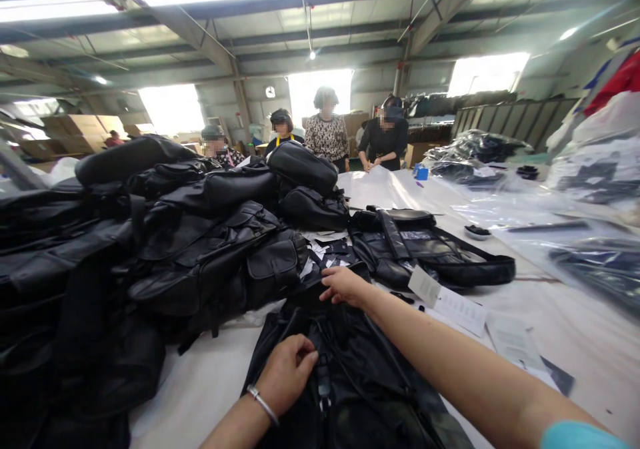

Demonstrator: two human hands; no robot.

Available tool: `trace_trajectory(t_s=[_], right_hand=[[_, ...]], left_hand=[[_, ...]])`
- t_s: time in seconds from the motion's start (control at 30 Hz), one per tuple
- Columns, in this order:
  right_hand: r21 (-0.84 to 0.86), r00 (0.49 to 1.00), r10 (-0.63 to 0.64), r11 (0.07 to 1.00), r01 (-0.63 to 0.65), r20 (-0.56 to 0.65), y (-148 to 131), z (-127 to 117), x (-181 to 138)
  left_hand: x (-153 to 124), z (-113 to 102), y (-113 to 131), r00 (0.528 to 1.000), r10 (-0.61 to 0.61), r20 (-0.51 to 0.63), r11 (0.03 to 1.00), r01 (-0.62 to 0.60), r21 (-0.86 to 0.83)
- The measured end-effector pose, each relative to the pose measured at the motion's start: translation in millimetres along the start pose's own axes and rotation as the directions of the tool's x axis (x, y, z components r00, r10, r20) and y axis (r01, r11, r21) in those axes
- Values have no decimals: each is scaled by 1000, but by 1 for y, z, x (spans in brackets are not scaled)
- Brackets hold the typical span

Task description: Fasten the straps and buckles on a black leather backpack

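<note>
A black leather-like bag [360, 382] lies flat on the white table [200, 382] right in front of me. My left hand [287, 372], with a silver bracelet on the wrist, is curled with its fingers pinching at the bag's middle, by a strap or buckle. My right hand [343, 284] reaches forward and lies flat on the far end of the same bag, fingers stretched out.
A high pile of black bags [190, 236] fills the left side. Another black bag with a paper tag [425, 249] lies ahead right. Paper sheets [460, 309] and plastic-wrapped goods [590, 262] lie at the right. Several people [327, 136] stand at the table's far end.
</note>
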State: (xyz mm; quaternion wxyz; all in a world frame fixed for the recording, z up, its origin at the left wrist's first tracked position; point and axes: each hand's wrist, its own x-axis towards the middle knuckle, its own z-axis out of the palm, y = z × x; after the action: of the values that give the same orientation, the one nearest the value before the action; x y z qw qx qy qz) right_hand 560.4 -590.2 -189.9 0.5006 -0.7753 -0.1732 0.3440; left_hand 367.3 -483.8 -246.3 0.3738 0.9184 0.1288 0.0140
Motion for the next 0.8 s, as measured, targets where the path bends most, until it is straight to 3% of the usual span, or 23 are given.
trace_trajectory(t_s=[0.07,0.13,0.17,0.23,0.33,0.47,0.53,0.67,0.8], right_hand=[[60,999,5,998,-8,40,-9,-4,-2],[87,996,4,996,-12,91,-21,-6,-9],[95,993,-3,995,-8,118,-26,-6,-14],[102,985,-27,995,10,173,-37,-2,-25],[91,978,-70,994,53,196,-43,0,-41],[-15,989,-147,989,147,-28,-27,-21,-54],[-108,982,-170,981,161,-84,-10,-35,-58],[-320,988,-150,935,151,28,25,-41,-64],[-558,968,-216,792,249,125,49,-17,-75]], left_hand=[[7,-14,7,984,94,-154,993,-82,81],[23,-29,17,933,214,-289,964,-154,217],[33,-36,22,911,264,-316,943,-176,281],[58,-46,30,912,298,-281,920,-196,339],[90,-52,34,947,255,-194,932,-187,310],[105,-61,22,955,211,-209,963,-167,212],[103,-67,15,957,197,-213,974,-167,150],[104,-73,7,960,133,-247,990,-116,85],[111,-71,10,935,40,-353,994,0,112]])
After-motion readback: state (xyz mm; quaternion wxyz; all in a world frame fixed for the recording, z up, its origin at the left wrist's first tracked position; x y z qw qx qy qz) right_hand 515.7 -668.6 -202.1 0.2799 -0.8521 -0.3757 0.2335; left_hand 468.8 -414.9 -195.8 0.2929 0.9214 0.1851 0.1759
